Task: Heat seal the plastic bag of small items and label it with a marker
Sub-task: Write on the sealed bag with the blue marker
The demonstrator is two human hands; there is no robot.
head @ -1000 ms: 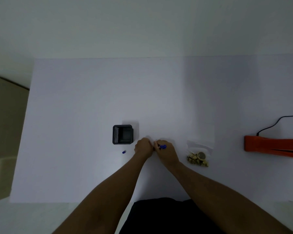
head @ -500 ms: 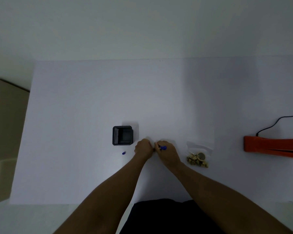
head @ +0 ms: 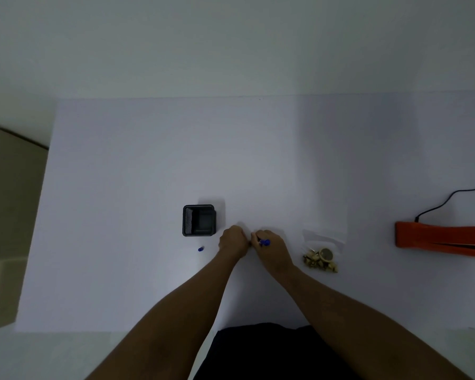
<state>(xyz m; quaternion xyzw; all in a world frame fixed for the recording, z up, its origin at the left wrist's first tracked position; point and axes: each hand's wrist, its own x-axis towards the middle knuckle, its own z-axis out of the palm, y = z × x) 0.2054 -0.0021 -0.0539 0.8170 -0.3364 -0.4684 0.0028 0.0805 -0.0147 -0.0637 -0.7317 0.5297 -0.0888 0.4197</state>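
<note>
Almost nothing has moved since a second ago: both hands sit in the same spot mid-desk, only a slight shift of the whole view. Right hand [head: 272,249] is curled shut around the blue marker [head: 264,242], of which only a short blue stub shows between thumb and fingers; tip is hidden. Left hand [head: 233,240] is fisted, knuckles just beside the right hand, touching or nearly so; whether it grips anything can't be told, what lies under the two hands is hidden. Both forearms run down toward the bottom edge, over a dark garment. A small blue cap [head: 201,249] lies loose on the desk [head: 148,160], near the left hand on its left side. Just beyond the cap stands a black square holder [head: 199,220], upright, open top, close to the left hand but apart from it. To the right of the right hand, apart from it, lies the clear plastic bag [head: 322,242], flat on the desk, with small tan items and a round one bunched in its near end. Well off to the right sits the orange heat sealer [head: 442,238] with a black cable [head: 447,198] running off the right edge. A beige box [head: 8,215] stands off the desk's left edge.
</note>
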